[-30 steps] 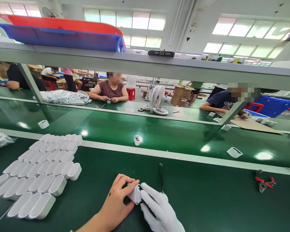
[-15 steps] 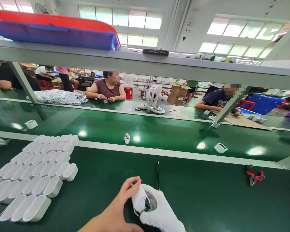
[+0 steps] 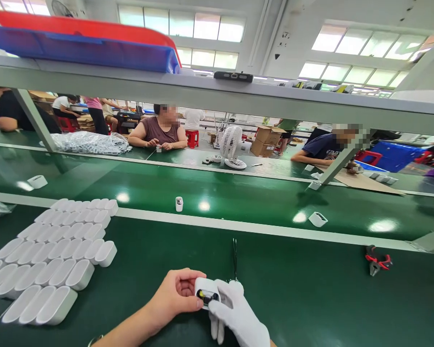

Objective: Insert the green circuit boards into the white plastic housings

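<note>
A small white plastic housing (image 3: pixel 207 295) with dark and yellow parts showing inside its open end is held low in the middle of the view. My bare left hand (image 3: pixel 175 296) pinches its left side with thumb and fingers. My right hand (image 3: pixel 235 315), in a white glove, grips its right side. Both hands hover just above the dark green bench. Black tweezers (image 3: pixel 234 258) lie on the bench right behind the housing. Rows of several empty white shells (image 3: pixel 54 262) lie to the left.
Red-handled pliers (image 3: pixel 376 260) lie at the right. A green conveyor belt (image 3: pixel 238 197) behind carries small white housings (image 3: pixel 179 204), (image 3: pixel 317 219), (image 3: pixel 37 181). Persons sit at the far bench beside a white fan (image 3: pixel 232 147). A shelf rail (image 3: pixel 217 99) with a blue tray (image 3: pixel 83 50) spans overhead.
The housing has been turned so its open end faces me, and my left hand now pinches it. The loose housings on the belt have moved left.
</note>
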A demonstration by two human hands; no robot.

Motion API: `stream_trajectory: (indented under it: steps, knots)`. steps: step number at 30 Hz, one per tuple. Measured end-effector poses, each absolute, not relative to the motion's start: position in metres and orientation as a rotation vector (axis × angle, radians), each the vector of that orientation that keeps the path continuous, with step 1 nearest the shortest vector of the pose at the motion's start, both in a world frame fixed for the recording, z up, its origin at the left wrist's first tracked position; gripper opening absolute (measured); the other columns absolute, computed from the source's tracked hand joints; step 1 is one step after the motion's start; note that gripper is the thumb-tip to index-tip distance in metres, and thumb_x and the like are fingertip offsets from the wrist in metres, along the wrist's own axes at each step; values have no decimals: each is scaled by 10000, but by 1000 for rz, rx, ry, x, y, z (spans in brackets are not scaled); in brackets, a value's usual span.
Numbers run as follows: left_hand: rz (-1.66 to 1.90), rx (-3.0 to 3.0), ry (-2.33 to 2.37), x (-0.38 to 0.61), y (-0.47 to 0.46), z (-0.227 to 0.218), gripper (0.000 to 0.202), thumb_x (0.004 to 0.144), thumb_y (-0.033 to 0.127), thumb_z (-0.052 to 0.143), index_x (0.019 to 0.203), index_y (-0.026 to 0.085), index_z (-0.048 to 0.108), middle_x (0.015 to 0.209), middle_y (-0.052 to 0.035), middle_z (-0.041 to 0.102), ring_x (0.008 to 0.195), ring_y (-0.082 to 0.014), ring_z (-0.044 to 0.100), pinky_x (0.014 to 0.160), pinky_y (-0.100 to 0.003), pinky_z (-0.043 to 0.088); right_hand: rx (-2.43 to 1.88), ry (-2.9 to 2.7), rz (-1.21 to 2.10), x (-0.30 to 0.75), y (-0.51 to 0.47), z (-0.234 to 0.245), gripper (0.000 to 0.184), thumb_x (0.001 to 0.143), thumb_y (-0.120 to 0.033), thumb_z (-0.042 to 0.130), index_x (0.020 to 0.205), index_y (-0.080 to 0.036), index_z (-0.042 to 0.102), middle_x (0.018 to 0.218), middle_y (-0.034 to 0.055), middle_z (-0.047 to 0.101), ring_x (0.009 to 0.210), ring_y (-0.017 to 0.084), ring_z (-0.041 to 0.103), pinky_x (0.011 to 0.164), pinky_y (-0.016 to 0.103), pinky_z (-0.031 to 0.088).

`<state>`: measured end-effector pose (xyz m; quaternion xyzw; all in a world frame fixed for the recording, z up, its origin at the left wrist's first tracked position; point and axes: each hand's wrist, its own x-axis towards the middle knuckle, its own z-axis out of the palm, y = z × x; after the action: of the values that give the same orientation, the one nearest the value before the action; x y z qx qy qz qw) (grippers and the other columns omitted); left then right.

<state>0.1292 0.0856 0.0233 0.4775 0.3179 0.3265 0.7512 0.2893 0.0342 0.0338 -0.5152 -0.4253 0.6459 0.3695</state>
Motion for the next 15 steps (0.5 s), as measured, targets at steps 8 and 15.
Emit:
stream_trajectory:
  steps: [8,15]
  knots:
    - [600,969,751,139,74,15,454,418,416,823,607,85,577,523,-44,550,433,-103,466,392,-170,318,-1344,-1078,1589,284,28,36,511,524,-639,589,693,-176,453,451,-78,417,279,23,263,309,195,137]
    - [587,1010,804,138,79,22,384,571,460,656,591,81,599,478,-29,501,362,-77,402,361,-175,276,-1639,-1225,1314,292,30,45,528,654,-722,444,538,-211,381,454,-40,371,333,76,318,345,237,194]
